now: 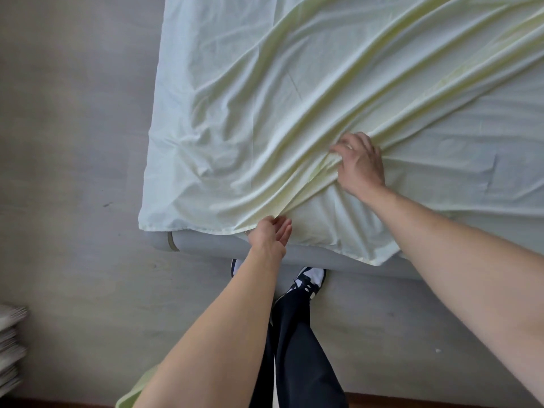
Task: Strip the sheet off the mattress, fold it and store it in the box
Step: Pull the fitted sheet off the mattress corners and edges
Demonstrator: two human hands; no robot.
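Pale yellow-green sheet (294, 98) lies spread over the grey mattress (309, 256), heavily rumpled, long folds running from the far right down toward the near edge. Near hem is loose, draped just over the mattress side; a tan strap (172, 241) shows at the near left corner.

Right hand (360, 163) sits on top of the sheet, fingers curled into a gathered bunch of cloth, gripping it. Left hand (272, 234) is at the near edge, thumb and fingers closing on a fold of the hem (the pinch point itself is partly hidden by cloth).

Grey floor (73, 172) left of the bed. Person's dark trousers and a black-and-white shoe (307, 279) stand against the near side. Blurred stack of pale material (11, 348) at near left.
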